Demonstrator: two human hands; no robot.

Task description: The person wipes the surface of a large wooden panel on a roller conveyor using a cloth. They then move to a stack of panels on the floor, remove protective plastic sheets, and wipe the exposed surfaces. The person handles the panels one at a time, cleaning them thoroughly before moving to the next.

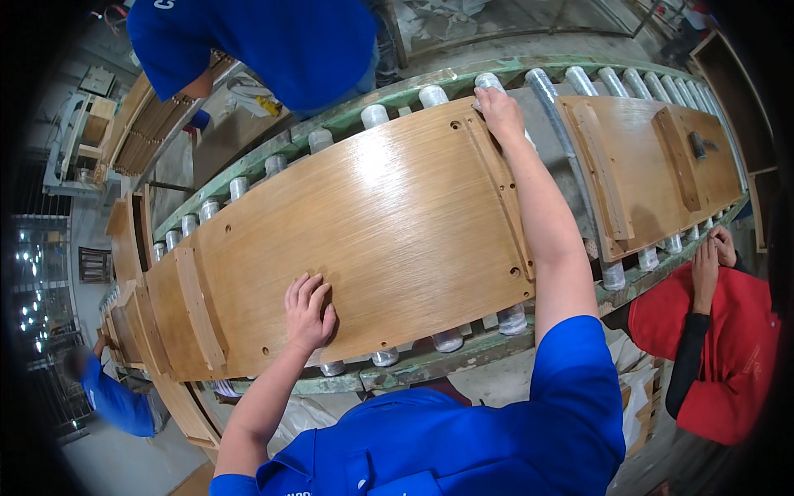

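Observation:
A large wooden panel (364, 240) lies flat on the roller conveyor, with a wooden batten (198, 310) across its left part and another batten (503, 194) along its right end. Small dark holes show near its edges. My left hand (310, 312) rests on the panel's near half, fingers spread and nothing held. At the far right corner my right hand (501, 114) lies over the batten's end and the panel's edge, its fingers bent. Whether it pinches anything under the fingertips is hidden.
To the right a second wooden panel (653, 165) carries battens and a small dark tool (701, 145). Wrapped rollers (542, 87) run between green rails (248, 165). Co-workers in blue (265, 50) and red (719, 347) stand beside the line; more wooden parts (128, 240) are at left.

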